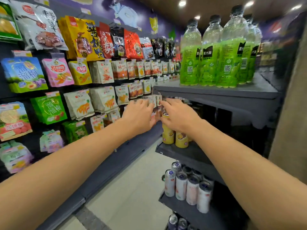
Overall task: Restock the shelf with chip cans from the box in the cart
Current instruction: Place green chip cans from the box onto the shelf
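On my left I see a wall of hanging snack bags (79, 73), too many to count; two read 溜溜梅. The grey shelf unit (216, 92) on my right carries at least four green juice bottles (211, 63) on top, labelled 美汁源. My left hand (139, 116) and right hand (178, 114) both reach the middle shelf with fingers stretched forward, loosely spread; whether either grips anything I cannot tell. Two yellow chip cans (174, 136) stand at that shelf's front edge, just under my right hand. Below, about five pale drink cans (187, 186) stand in a row.
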